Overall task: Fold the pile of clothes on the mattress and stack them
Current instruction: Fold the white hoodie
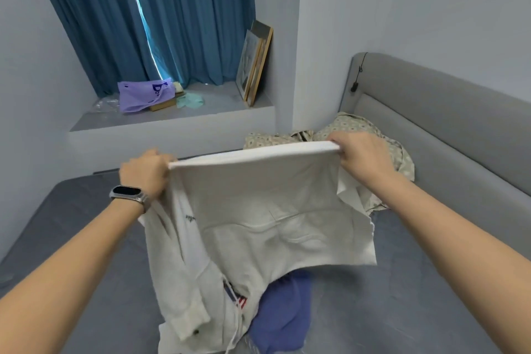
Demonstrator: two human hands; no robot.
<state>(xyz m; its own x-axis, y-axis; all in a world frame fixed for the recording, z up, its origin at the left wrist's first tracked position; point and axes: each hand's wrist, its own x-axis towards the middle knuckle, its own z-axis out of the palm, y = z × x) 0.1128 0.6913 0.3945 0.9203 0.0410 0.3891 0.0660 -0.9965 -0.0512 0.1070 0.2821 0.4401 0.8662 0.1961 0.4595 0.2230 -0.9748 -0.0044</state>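
Observation:
I hold a white garment stretched in the air above the grey mattress. My left hand, with a watch on the wrist, grips its upper left corner. My right hand grips the upper right corner. The cloth hangs down between them, folded over at the top edge. Under it lie another white garment with a small striped flag patch and a blue garment. A beige patterned garment lies crumpled behind, near the headboard.
A grey padded headboard runs along the right. Beyond the mattress, a window ledge holds a purple plastic bag and framed pictures leaning on the wall. Blue curtains hang behind.

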